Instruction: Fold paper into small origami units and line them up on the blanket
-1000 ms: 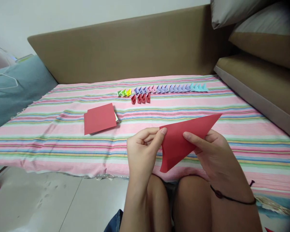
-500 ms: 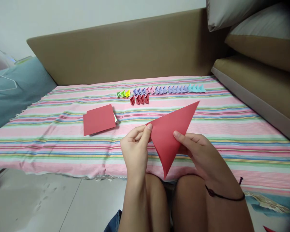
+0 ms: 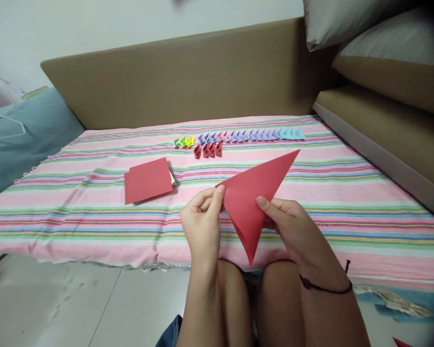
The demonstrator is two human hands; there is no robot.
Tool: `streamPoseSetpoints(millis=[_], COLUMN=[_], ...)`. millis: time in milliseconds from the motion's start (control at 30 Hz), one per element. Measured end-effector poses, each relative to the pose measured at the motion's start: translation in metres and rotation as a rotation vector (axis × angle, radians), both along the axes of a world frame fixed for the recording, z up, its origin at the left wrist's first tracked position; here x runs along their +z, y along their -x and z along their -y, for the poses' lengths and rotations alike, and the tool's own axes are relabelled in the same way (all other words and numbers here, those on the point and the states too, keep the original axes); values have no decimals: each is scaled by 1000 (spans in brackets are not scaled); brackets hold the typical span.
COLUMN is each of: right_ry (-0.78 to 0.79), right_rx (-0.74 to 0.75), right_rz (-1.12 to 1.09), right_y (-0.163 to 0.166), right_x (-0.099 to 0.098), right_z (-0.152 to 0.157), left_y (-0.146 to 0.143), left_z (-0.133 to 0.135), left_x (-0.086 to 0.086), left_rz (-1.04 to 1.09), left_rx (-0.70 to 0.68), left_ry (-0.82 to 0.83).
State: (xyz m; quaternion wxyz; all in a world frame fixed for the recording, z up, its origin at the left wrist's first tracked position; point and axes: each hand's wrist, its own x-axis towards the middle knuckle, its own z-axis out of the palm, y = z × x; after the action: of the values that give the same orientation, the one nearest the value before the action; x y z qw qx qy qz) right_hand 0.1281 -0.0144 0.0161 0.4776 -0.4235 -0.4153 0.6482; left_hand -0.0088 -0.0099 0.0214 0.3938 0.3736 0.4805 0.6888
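Note:
Between my hands, above the front of the striped cloth, is a red sheet of paper [image 3: 251,193] folded over into a triangle. Its two layers part slightly along the lower left edge, and one point hangs down toward my knees. My left hand [image 3: 204,217] pinches the left corner, thumb on top. Farther right, my right hand [image 3: 285,217] grips the folded edge with its thumb on the front face; its other fingers are partly hidden behind the paper. Several small red folded paper pieces [image 3: 212,150] stand in a short row beyond the sheet.
A stack of red paper sheets [image 3: 150,180] lies left on the striped cloth [image 3: 75,202]. Behind the red pieces runs a long row of small folded papers [image 3: 264,135] in green, yellow, purple, pink and blue. Cushions [image 3: 383,106] are piled at right, before a brown backrest [image 3: 173,77].
My right hand has shifted slightly left along the paper, and the triangle's lower point has swung a little to the right. My left hand keeps its pinch.

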Motion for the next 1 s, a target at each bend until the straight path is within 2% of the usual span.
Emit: streamPoseSetpoints(millis=[167, 300, 433, 567, 767, 1000], right_ry=[9, 1, 25, 31, -1, 32], right_rx=[53, 21, 118, 122, 207, 301], right_rz=[19, 31, 37, 80, 64, 71], right_y=[0, 2, 3, 4, 6, 9], right_x=[-1, -1, 1, 1, -4, 4], right_z=[0, 0, 0, 0, 0, 2], left_y=[0, 0, 1, 2, 5, 7], left_z=[-1, -1, -1, -2, -4, -4], left_x=[0, 1, 1, 0, -1, -2], left_rz=[12, 9, 6, 11, 13, -1], left_rx=[27, 49, 75, 98, 150, 186], left_ry=[0, 9, 2, 0, -8, -37])
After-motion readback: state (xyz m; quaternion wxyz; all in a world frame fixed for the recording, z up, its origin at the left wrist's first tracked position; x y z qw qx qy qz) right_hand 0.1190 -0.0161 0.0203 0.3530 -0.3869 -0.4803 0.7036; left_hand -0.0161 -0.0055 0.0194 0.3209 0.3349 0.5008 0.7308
